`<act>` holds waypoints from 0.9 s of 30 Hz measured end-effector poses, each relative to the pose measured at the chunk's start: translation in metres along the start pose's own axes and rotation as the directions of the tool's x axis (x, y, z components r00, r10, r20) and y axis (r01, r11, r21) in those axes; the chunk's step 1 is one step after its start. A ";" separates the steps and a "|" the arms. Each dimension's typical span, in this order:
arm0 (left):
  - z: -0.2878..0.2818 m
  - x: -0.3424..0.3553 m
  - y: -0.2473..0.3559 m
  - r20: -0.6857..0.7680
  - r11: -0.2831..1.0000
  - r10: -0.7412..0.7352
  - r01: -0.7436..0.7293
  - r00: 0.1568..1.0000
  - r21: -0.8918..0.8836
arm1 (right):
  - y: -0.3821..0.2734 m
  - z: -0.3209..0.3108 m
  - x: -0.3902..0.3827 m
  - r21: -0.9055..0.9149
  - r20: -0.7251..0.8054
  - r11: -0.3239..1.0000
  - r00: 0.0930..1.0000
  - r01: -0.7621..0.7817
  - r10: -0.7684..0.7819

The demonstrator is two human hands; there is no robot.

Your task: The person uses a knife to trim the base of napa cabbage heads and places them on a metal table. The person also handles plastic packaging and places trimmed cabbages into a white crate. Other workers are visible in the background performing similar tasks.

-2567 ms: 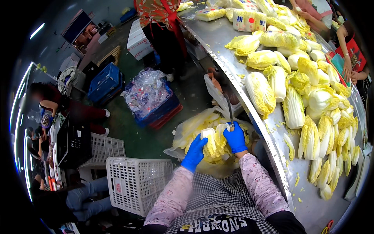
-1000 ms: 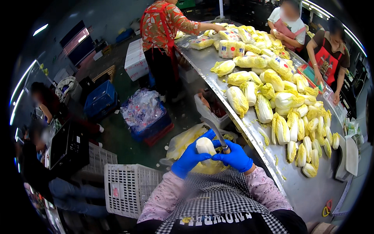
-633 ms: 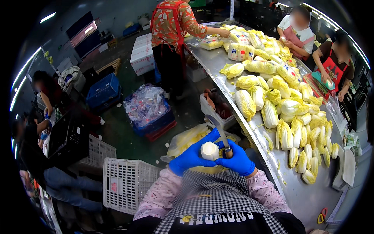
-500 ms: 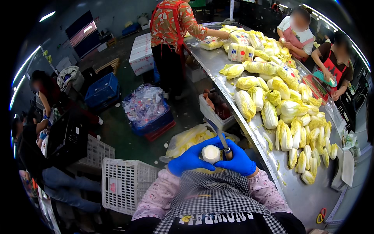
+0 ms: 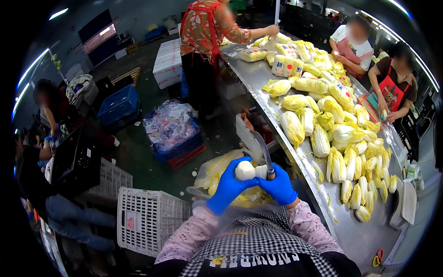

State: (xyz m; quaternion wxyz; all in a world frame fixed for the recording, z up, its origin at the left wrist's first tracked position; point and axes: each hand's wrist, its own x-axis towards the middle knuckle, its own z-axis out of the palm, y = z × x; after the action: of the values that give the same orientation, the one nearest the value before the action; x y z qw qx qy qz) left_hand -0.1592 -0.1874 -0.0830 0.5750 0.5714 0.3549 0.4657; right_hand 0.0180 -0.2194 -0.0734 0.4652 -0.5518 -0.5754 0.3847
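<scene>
In my blue-gloved left hand (image 5: 229, 187) is a napa cabbage (image 5: 244, 171), its pale, round cut base facing up. My right hand (image 5: 280, 188), also in a blue glove, grips the handle of a knife (image 5: 265, 151) with a long curved blade pointing up and away. A white slice (image 5: 261, 172) stands beside the base, between it and the knife. Both hands are close together in front of my checked apron, and the cabbage's leafy end is hidden by the left glove.
At right, a metal table (image 5: 318, 203) bears a heap of napa cabbages (image 5: 320, 141), some wrapped. Below my hands lies a plastic bag of leaves (image 5: 217, 171). A white crate (image 5: 150, 221) and a blue bin of plastic wrappers (image 5: 177, 145) stand left. Co-workers stand around the table; scissors (image 5: 378, 257) lie near.
A white slice now stands apart from the cabbage's base, beside the knife. My left hand has turned and the cabbage shifted slightly left. Across the table's far end, a co-worker's arm has risen.
</scene>
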 end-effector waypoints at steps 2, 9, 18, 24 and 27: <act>-0.001 0.000 -0.003 -0.066 0.998 -0.051 0.053 0.997 0.028 | 0.003 0.005 0.004 -0.055 -0.008 0.998 1.000 0.020 -0.020; -0.035 -0.012 0.000 0.131 0.941 -0.283 0.302 0.950 -0.154 | -0.007 0.019 0.006 -0.303 0.077 0.951 0.997 0.055 -0.033; -0.064 -0.025 0.020 0.099 0.866 -0.197 0.221 0.975 -0.450 | 0.046 0.005 0.033 -0.435 0.009 0.900 0.999 -0.033 0.041; -0.031 -0.012 0.013 0.007 0.822 -0.282 0.245 0.959 -0.515 | 0.020 -0.002 0.032 -0.214 -0.010 0.975 0.998 0.058 -0.061; -0.016 -0.006 0.000 0.030 0.801 -0.278 0.249 0.960 -0.544 | -0.017 -0.010 0.007 -0.052 0.115 0.999 0.993 -0.009 0.015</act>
State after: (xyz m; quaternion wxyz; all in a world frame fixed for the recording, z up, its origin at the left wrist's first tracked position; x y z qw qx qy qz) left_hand -0.1759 -0.1877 -0.0848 0.7630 0.3178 0.2989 0.4770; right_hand 0.0234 -0.2147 -0.0536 0.4146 -0.5439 -0.6075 0.4040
